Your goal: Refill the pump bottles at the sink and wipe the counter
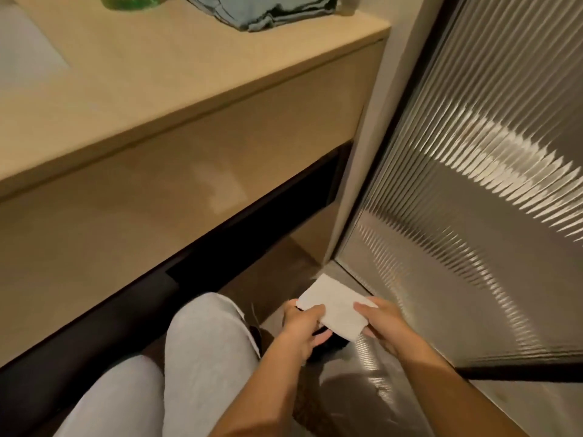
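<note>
Paper towel (334, 310), folded white, is pinched between left hand (301, 329) and right hand (383, 326) low at five o'clock, above something dark I cannot identify. The desk (176, 74) at eleven o'clock looks unwiped, so wiping seems ahead. Pump bottles are unseen; only a cut-off green container (131, 0) and blue cloth (262, 11).

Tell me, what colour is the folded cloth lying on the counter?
The folded cloth is a muted blue-grey, seen in the head view at the counter's far edge.
</note>
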A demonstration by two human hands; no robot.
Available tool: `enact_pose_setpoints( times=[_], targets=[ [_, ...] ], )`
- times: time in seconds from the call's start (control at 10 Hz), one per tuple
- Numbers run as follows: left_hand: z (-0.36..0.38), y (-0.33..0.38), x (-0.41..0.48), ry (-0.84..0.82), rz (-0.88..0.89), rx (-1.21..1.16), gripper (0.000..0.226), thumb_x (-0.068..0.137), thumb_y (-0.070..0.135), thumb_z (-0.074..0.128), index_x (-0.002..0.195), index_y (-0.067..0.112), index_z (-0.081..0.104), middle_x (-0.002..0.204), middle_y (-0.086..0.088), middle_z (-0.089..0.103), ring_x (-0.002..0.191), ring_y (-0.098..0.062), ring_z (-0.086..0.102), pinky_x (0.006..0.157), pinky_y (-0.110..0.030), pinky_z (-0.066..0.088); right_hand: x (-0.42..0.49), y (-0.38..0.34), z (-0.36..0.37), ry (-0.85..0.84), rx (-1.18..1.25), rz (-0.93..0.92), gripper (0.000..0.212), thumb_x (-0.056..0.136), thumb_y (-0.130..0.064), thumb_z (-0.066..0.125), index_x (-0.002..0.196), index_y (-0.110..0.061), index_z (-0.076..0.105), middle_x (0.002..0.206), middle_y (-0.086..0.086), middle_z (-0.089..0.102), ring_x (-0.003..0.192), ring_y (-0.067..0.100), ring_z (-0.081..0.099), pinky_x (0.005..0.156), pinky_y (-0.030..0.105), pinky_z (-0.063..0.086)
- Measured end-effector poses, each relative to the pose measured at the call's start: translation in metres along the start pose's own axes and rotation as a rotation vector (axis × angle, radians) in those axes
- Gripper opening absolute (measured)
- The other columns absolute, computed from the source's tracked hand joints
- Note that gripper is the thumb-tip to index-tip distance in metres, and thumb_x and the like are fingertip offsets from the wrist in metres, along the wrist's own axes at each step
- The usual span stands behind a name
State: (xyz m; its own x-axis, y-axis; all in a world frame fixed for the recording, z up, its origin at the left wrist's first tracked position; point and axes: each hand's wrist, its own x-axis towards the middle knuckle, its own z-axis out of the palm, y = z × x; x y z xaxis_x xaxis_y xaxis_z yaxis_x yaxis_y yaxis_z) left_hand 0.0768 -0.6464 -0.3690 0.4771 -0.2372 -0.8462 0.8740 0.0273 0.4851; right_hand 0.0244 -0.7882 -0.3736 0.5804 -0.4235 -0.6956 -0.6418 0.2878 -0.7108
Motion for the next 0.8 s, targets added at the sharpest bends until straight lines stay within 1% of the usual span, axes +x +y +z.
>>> enact_pose_setpoints(
  times=[0.1,0.2,0.3,0.4,0.5,0.6,0.7,0.8],
  targets=[
    [0.001,-0.016,0.019,0.01,-0.071,0.049,0.076,0.084,-0.004,0.058,0.143,0.024,0.018,0.133,-0.016,0.046,0.103,-0.029,0.057,0.055,-0.032,0.054,0.016,0.024,0.009,0.035,0.126,0.146,0.023,0.092,0.007,0.046,0.112,0.012,0.054,0.073,0.016,0.061,0.06,0.022,0.06,0.043,0.023,0.05],
    [-0.002,-0.03,0.04,-0.021,-0.066,0.14,0.075,0.077,-0.01,0.059,0.14,0.015,0.028,0.132,-0.018,0.044,0.105,-0.029,0.054,0.053,-0.024,0.055,0.029,0.038,0.021,0.061,0.179,0.229,0.029,0.093,0.008,0.042,0.12,0.016,0.048,0.065,0.013,0.061,0.059,0.022,0.064,0.05,0.026,0.054],
    [-0.008,-0.026,0.057,-0.006,-0.157,0.071,0.054,0.082,-0.016,0.051,0.13,0.006,0.044,0.123,-0.026,0.047,0.106,-0.033,0.053,0.054,-0.025,0.056,0.046,0.044,0.028,0.185,0.088,0.254,0.034,0.085,0.01,0.053,0.119,0.014,0.048,0.08,0.014,0.053,0.085,0.031,0.057,0.058,0.031,0.055],
    [-0.017,-0.018,0.067,-0.113,-0.146,0.186,0.047,0.088,-0.005,0.05,0.134,0.003,0.043,0.102,-0.008,0.054,0.101,-0.023,0.053,0.078,-0.03,0.051,0.059,0.042,0.034,0.153,0.066,0.303,0.039,0.084,0.011,0.053,0.122,0.014,0.045,0.097,0.021,0.053,0.095,0.036,0.056,0.049,0.027,0.055],
    [-0.021,-0.016,0.069,-0.106,-0.163,0.21,0.025,0.094,0.009,0.049,0.119,0.011,0.051,0.106,-0.004,0.054,0.109,-0.022,0.053,0.087,-0.034,0.044,0.071,0.038,0.04,0.141,0.133,0.37,0.039,0.083,0.015,0.052,0.121,0.014,0.044,0.107,0.026,0.051,0.105,0.042,0.055,0.048,0.031,0.057],
    [-0.021,-0.011,0.067,-0.044,-0.117,0.332,0.006,0.095,0.019,0.046,0.096,0.022,0.051,0.094,-0.001,0.054,0.099,-0.018,0.053,0.078,-0.029,0.043,0.071,0.032,0.04,0.112,0.117,0.386,0.032,0.086,0.012,0.049,0.118,0.016,0.049,0.092,0.026,0.058,0.088,0.036,0.06,0.062,0.037,0.054],
    [-0.026,-0.009,0.07,-0.024,0.008,0.44,0.024,0.093,0.013,0.044,0.07,0.019,0.045,0.063,0.003,0.047,0.064,-0.013,0.047,0.049,-0.018,0.036,0.059,0.023,0.04,0.035,-0.003,0.364,0.034,0.092,0.002,0.045,0.123,0.015,0.045,0.107,0.035,0.056,0.095,0.043,0.061,0.061,0.031,0.045],
    [-0.035,0.003,0.065,-0.008,0.102,0.498,0.027,0.09,0.009,0.046,0.064,0.017,0.045,0.061,0.0,0.048,0.067,-0.02,0.048,0.065,-0.025,0.041,0.045,0.008,0.047,0.005,-0.121,0.313,0.03,0.096,-0.009,0.042,0.12,0.006,0.052,0.104,0.025,0.061,0.083,0.029,0.065,0.059,0.024,0.043]
  ],
)
